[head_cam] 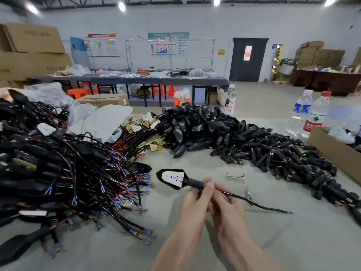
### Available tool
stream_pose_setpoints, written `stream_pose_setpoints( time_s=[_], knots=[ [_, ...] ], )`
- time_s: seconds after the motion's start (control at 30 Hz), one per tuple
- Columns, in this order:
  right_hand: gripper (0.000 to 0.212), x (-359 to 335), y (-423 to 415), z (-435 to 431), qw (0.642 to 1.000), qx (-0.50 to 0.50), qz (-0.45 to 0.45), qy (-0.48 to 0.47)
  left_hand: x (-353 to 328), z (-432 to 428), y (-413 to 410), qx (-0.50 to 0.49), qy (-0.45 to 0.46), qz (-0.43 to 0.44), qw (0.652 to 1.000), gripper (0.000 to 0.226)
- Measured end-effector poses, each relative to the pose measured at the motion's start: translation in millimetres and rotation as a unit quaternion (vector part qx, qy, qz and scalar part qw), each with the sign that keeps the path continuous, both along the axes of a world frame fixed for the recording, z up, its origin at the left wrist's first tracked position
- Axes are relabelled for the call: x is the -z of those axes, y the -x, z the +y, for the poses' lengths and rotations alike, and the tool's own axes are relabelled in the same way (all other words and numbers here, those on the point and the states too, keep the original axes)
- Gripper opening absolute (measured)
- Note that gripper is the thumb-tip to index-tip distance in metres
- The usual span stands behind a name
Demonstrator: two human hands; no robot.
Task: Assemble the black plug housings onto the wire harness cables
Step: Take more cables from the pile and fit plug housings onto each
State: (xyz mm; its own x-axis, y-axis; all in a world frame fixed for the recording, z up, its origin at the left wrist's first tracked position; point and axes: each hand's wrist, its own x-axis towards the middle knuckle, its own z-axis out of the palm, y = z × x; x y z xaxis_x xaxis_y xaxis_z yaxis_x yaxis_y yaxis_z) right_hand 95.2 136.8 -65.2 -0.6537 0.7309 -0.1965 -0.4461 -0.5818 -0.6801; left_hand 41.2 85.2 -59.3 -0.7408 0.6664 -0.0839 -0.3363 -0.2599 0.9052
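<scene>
Fingers [208,186] on plug housing [174,179] stem, head up-left, cable [264,206] down-right

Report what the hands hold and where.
The left hand grips the round stem of the plug housing; the right hand pinches the cable just behind it.

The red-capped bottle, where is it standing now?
In the head view, the red-capped bottle stands far right on the table, beside the white-capped bottle and just behind the cardboard box.

red-capped bottle [316,116], cardboard box [332,151], orange stool [77,93]
</scene>
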Motion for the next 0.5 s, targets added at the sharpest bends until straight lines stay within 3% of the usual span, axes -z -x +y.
stream_pose_setpoints(
  time_s=[0.17,0.37,0.5],
  knots=[
    [0.024,-13,37,-44,0.999,-0.033,0.002,0.020,-14,-37,26,-0.084,0.020,0.007,0.996,0.023],
    [0.028,-45,81,-98,0.995,-0.082,0.018,0.058,-51,-88,81,-0.091,0.118,0.123,0.981,0.035],
    [0.025,-78,114,-127,0.985,-0.168,0.044,0.015,-96,-117,127,-0.126,0.141,0.154,0.970,0.036]
  ],
)
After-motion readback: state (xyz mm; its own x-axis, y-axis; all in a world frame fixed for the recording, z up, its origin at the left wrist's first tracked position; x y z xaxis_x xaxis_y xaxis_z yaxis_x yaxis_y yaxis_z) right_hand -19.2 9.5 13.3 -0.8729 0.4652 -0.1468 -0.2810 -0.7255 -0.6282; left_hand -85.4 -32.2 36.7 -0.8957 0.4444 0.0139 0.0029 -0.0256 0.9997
